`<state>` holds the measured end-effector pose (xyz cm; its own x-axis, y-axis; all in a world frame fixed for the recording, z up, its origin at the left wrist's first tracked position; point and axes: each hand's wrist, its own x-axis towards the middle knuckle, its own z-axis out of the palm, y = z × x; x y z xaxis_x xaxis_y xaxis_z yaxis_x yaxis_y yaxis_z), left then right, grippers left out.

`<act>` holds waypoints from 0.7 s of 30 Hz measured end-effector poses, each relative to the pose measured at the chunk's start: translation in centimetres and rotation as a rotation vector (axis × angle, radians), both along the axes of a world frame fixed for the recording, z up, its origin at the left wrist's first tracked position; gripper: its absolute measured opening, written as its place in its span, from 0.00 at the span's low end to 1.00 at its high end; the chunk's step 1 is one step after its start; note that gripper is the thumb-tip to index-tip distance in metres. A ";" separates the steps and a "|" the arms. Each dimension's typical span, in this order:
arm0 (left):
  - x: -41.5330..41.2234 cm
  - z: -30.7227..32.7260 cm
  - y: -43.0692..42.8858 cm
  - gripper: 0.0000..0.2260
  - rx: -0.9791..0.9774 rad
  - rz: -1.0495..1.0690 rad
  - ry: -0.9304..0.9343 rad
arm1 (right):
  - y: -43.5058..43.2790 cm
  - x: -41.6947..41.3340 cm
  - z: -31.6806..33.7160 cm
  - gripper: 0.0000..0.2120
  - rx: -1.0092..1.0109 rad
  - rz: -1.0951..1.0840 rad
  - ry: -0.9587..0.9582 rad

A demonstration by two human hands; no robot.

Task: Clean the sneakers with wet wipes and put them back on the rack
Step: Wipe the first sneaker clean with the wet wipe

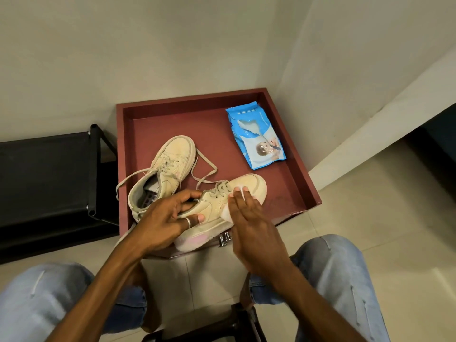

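Two cream sneakers lie on a dark red tray table (291, 154). The near sneaker (249, 185) lies on its side with its pink-tinged heel toward me. My left hand (167, 218) grips it around the collar and heel side. My right hand (249, 218) lies flat with straight fingers, pressing a white wet wipe (228, 214) against the sneaker's side near the toe. The far sneaker (170, 164) rests behind it with loose laces trailing. A blue pack of wet wipes (256, 137) lies at the table's back right.
A black shoe rack (49, 174) stands to the left of the table against the wall. My knees in light jeans flank a dark stool at the bottom. Pale floor tiles lie to the right, and a white wall corner stands behind the table.
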<state>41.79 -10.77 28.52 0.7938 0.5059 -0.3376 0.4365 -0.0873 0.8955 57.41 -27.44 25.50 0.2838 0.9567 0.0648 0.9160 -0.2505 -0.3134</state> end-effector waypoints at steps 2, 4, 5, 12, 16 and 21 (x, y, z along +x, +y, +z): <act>0.0 0.1 0.1 0.18 -0.011 -0.012 -0.004 | 0.7 2.5 -0.2 0.28 0.002 -0.087 -0.014; 0.0 0.1 0.1 0.17 -0.017 -0.009 -0.008 | 1.6 5.2 -0.1 0.27 -0.024 -0.235 0.008; 0.0 0.1 0.1 0.17 -0.022 -0.002 -0.011 | 1.8 6.0 -0.1 0.26 -0.024 -0.289 0.028; 0.3 0.2 0.1 0.17 -0.025 0.024 -0.019 | -0.7 -1.5 0.2 0.28 0.006 0.009 -0.020; 0.3 0.1 0.0 0.18 -0.064 0.058 -0.034 | 0.5 2.3 -0.3 0.28 0.019 -0.128 0.056; 0.4 0.0 -0.1 0.18 -0.071 0.054 -0.045 | 0.5 2.3 -0.6 0.28 0.057 -0.282 0.098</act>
